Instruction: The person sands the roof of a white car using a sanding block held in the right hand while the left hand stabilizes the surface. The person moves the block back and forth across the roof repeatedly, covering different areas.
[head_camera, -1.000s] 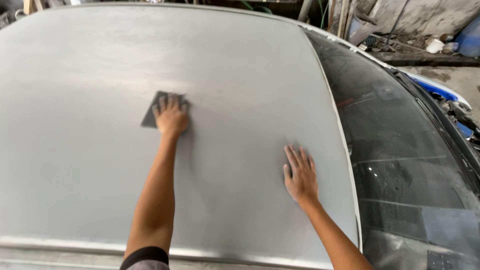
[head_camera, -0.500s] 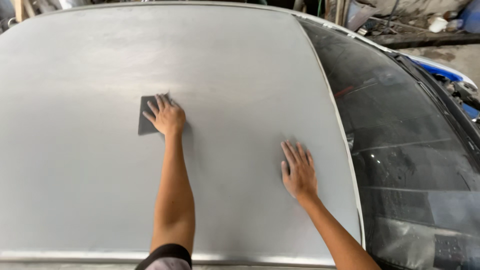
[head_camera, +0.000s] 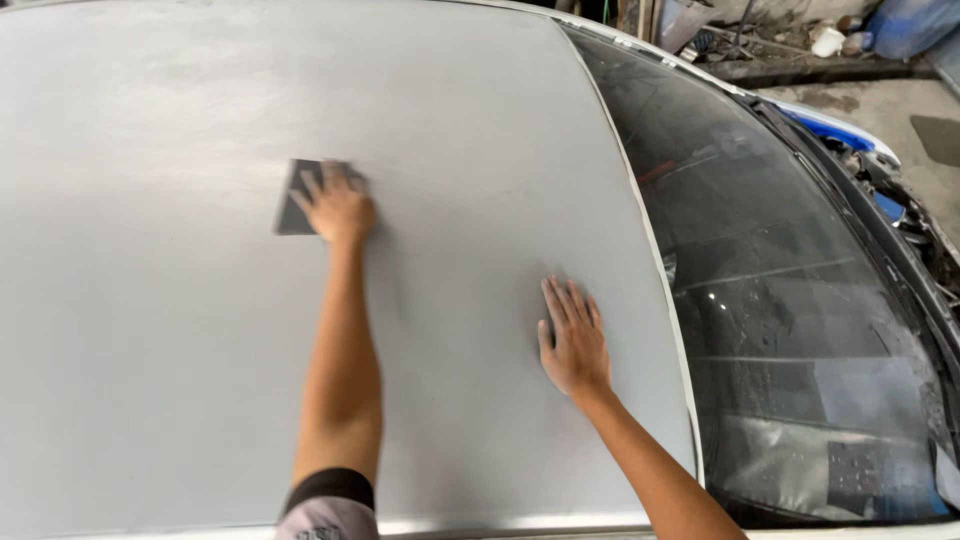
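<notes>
You are leaning over a big, flat, dull grey metal car roof (head_camera: 180, 330). It fills most of what you see, from the left edge to past the middle.

Your left hand (head_camera: 338, 208) is stretched far out in front of you. It lies flat on a small dark grey square sheet of sanding paper (head_camera: 296, 208). Your fingers (head_camera: 318, 187) are spread out a little and press down on the sheet. They do not pinch it. The sheet sits flat on the roof, a bit left of the middle, and its left part sticks out from under your hand. The hand and the sheet look a little blurry. Low down on that arm you can see a dark sleeve edge (head_camera: 330, 487).

Your right hand (head_camera: 573, 340) is closer to you and well apart from the left one. It rests open and flat on the bare roof, palm down, with the fingers straight and close side by side. It holds nothing. It is near the pale edge strip (head_camera: 640, 215) where the roof ends.

Past that strip, to the right, is the dark, sloping glass windscreen (head_camera: 790, 300). It looks dusty, and a shiny wrinkled see-through sheet (head_camera: 800, 470) lies behind the low part of it.

At the far right a bit of bright blue car body (head_camera: 830, 126) shows beside the glass. Beyond it is grey concrete ground (head_camera: 900, 105) with some junk at the top, and a white jug (head_camera: 828, 40) stands there.
</notes>
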